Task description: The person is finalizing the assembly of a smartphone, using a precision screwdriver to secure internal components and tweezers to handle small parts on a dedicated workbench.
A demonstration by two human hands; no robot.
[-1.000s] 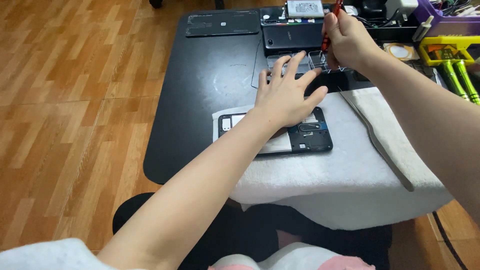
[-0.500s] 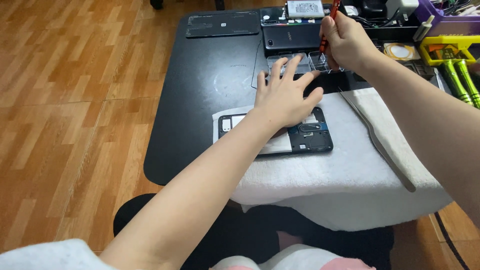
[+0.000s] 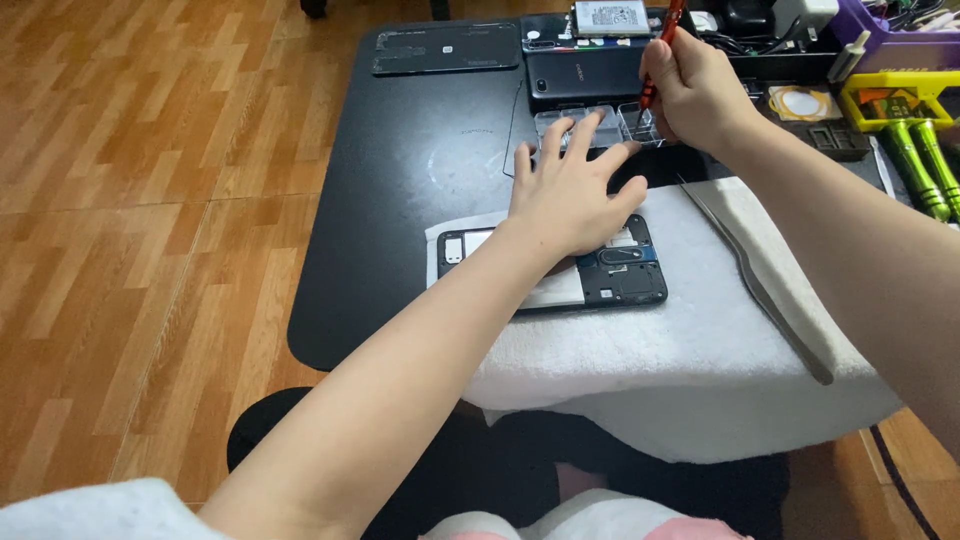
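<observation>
My left hand has barely shifted, fingers spread flat over the opened phone on the white towel, while my right hand keeps gripping the red screwdriver over the clear tray near the table's far edge.

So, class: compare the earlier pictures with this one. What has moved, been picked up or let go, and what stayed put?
Hardly anything changed. The left hand still rests spread over the opened phone on the white towel. The right hand still holds the red screwdriver, tip down at the clear tray. Nothing was picked up or let go; the tweezers lie unmoved.
</observation>
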